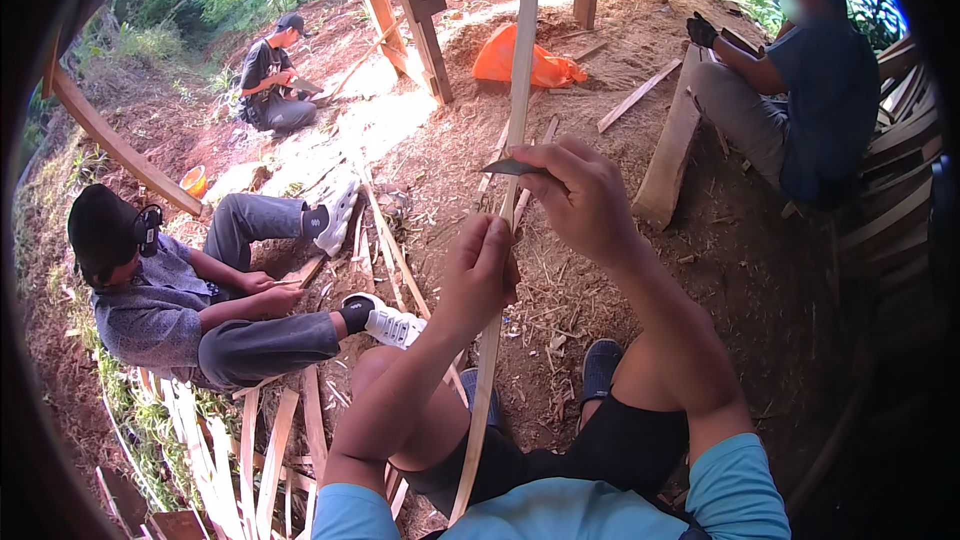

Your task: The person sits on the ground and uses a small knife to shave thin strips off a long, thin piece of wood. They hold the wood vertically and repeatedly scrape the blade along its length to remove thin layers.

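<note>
A long thin bamboo strip (522,60) runs from my lap up and away from me, nearly upright in the view. My left hand (480,270) is closed around its middle. Higher up, my right hand (580,195) grips a small dark knife blade (510,168) whose edge lies against the strip's left side. My bare knees and blue sandals (600,365) rest on the dirt below.
A person (170,300) sits on my left with wood strips; loose strips (260,450) lie beside them. A person (270,75) squats farther back, another person (800,90) sits at right on planks. An orange bag (495,60), wooden posts (420,20) and a plank (670,140) stand ahead.
</note>
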`<state>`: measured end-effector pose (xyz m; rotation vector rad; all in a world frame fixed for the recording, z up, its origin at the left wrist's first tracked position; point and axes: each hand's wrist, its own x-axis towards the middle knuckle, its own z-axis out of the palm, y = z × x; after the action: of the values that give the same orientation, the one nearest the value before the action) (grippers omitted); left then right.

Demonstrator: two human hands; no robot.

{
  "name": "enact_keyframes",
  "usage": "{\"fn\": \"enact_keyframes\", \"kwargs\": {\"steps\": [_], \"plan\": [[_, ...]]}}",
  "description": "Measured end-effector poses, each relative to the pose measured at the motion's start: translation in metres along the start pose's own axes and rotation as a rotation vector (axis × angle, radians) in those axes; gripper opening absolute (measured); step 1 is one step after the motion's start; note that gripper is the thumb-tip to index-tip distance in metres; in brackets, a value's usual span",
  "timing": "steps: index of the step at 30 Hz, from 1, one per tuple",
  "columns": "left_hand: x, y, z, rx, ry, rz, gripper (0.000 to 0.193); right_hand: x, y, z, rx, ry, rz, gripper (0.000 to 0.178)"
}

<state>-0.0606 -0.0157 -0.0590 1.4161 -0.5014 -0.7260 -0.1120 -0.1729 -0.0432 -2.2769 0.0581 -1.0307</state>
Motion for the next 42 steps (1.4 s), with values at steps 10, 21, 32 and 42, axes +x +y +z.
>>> {"fn": "enact_keyframes", "kwargs": {"steps": [10, 21, 32, 42], "plan": [[0.013, -0.020, 0.003, 0.022, -0.094, -0.054, 0.025, -0.017, 0.003, 0.004, 0.957, -0.106, 0.840, 0.028], [-0.088, -0.226, 0.003, 1.105, -1.029, -0.420, 0.029, -0.029, -0.006, 0.012, 0.731, -0.040, 0.719, 0.017], [-0.156, -0.281, 0.029, 0.547, -1.411, -0.518, 0.026, -0.028, -0.014, 0.001, 0.874, 0.043, 0.715, 0.013], [-0.161, -0.239, 0.059, 1.159, -1.351, -0.224, 0.029, -0.035, -0.008, -0.013, 0.849, 0.025, 0.711, 0.014]]}}
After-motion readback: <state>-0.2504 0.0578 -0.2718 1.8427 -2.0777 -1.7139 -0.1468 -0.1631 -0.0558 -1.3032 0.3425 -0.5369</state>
